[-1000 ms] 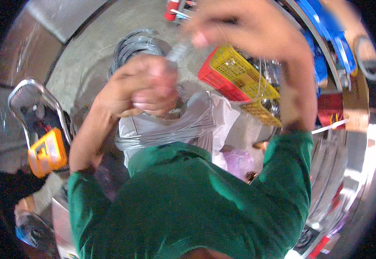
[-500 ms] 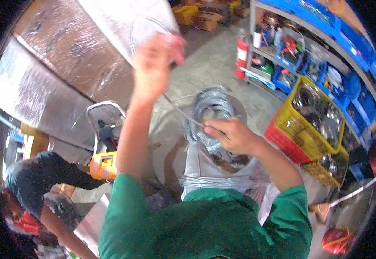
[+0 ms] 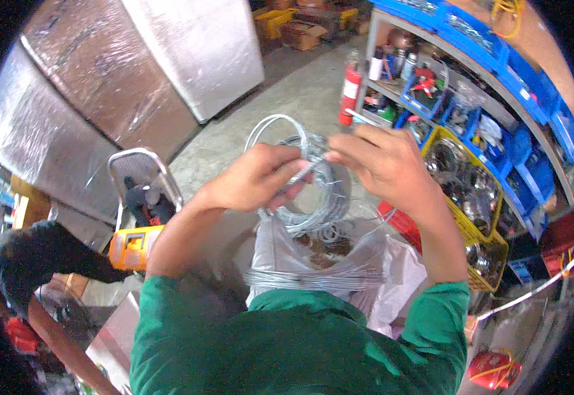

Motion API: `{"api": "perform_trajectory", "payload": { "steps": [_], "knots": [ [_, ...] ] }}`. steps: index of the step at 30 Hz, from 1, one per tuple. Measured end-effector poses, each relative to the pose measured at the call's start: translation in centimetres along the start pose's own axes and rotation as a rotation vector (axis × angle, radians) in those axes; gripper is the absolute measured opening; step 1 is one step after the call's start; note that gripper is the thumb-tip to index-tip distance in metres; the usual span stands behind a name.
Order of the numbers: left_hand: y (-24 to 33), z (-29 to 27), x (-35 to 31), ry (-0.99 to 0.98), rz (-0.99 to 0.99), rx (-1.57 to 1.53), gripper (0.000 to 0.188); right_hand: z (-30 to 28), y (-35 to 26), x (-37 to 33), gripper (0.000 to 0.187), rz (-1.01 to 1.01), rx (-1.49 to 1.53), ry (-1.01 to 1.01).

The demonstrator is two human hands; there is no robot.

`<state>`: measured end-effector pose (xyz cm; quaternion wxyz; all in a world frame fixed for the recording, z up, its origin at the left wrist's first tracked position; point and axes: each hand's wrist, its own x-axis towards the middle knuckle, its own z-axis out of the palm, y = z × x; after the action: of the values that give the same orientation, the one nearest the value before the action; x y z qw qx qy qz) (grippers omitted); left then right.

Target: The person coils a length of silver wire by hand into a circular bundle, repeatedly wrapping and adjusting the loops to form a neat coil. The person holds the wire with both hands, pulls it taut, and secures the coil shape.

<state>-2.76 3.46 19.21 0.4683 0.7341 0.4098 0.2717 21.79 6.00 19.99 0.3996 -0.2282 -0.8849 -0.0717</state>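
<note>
At far left, a co-worker (image 3: pixel 50 257) in dark trousers bends over, below large film-wrapped panels (image 3: pixel 96 79); just right of that person is an orange plastic part (image 3: pixel 132 247) by a bent chrome-tube frame (image 3: pixel 163 174). Near the middle, the left hand (image 3: pixel 260 174) is closed around a small loop of grey metal wire (image 3: pixel 278 117), its hoop standing up above the knuckles. A larger coil of wire (image 3: pixel 336 197) lies beneath the hands, at the far side of an open white sack (image 3: pixel 270 253), with more strands (image 3: pixel 313 280) across the sack's near side. The right hand (image 3: pixel 385 158) has its fingers bent, pinching at the loop's twisted part; its exact grip cannot be told. Farther right stand a yellow crate (image 3: pixel 462 216) of shiny metal parts and shelves with blue bins (image 3: pixel 524 69)
</note>
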Motion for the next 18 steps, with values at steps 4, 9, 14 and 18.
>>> {"api": "perform_trajectory", "payload": {
  "steps": [4,9,14,18],
  "knots": [
    [-0.1,0.3,-0.4,-0.093,-0.044,-0.557,0.032,-1.0,1.0,2.1,0.025,-0.157,-0.123,0.021],
    [-0.9,2.4,-0.1,-0.027,0.089,-0.925,0.042,-0.1,2.8,4.3,0.025,-0.222,-0.064,0.035],
    [-0.6,3.0,-0.5,-0.085,0.190,-1.314,0.048,3.5,5.1,3.3,0.019,0.001,0.274,0.034],
    [1.0,0.1,-2.6,-0.195,0.467,-1.441,0.050,9.1,5.1,-1.5,0.025,0.474,0.614,-0.017]
  ]
}}
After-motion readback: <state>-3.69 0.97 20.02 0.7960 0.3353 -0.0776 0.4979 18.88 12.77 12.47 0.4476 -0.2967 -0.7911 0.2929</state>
